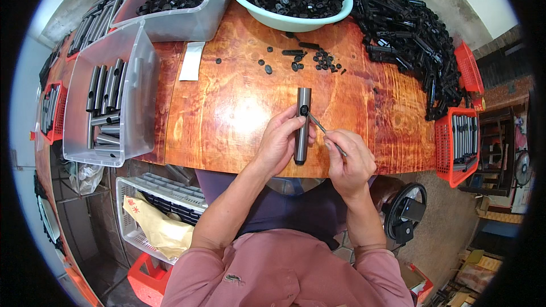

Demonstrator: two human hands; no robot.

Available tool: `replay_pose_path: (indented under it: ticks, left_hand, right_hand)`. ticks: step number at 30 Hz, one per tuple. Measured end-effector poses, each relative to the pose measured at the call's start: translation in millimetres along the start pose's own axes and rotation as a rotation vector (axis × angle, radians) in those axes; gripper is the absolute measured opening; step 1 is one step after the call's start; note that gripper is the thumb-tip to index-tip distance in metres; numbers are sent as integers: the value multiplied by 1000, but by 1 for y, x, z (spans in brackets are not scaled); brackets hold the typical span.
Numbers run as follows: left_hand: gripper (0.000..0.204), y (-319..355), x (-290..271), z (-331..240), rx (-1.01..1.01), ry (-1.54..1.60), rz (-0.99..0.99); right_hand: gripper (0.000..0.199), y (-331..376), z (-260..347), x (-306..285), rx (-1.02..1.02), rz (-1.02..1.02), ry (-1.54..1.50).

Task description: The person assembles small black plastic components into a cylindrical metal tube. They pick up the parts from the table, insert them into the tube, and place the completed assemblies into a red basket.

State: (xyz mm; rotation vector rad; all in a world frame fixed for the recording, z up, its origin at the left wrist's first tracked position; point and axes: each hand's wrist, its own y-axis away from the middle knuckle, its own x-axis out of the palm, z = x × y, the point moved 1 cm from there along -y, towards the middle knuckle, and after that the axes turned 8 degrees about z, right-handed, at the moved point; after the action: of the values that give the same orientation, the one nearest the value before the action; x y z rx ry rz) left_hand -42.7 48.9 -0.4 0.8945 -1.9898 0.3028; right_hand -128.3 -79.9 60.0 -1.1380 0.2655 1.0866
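My left hand (278, 140) is closed around a dark grey metal tube (302, 146), held upright in the picture over the table's near edge. An oval hole with a black rim shows in the tube's upper half. Between the fingers of my right hand (351, 162) is a thin metal rod-like tool (324, 128), slanting up to the left. Its tip meets the tube at the hole; whether it goes inside I cannot tell. Small black round caps (326, 61) and a few short black pieces (292, 53) lie beyond the tube.
A pale green basin (291, 23) of black parts stands at the back, beside a heap of black pieces (406, 34). Clear plastic bins (139, 79) stand left, one holding tubes. A red basket (449, 165) of tubes is at right. A white paper strip (191, 61) lies on the wooden table (227, 148).
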Motion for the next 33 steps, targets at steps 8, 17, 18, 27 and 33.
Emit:
replay_pose_path:
  ticks: [8,17,18,27,33]
  left_hand:
    - [23,-2,-1,5,37,-112,8]
    - [25,-1,-6,7,45,-142,61]
    - [26,0,-6,7,49,-128,64]
    - [45,0,-7,5,47,-33,96]
    - [46,1,-5,4,47,-51,95]
  right_hand:
    - [16,-1,0,0,-25,2,-3]
    - [9,5,-5,7,13,-77,-141]
    - [9,6,-5,9,15,-84,-149]
    - [15,21,-19,24,156,-153,-410]
    - [12,23,-24,30,292,-285,-729]
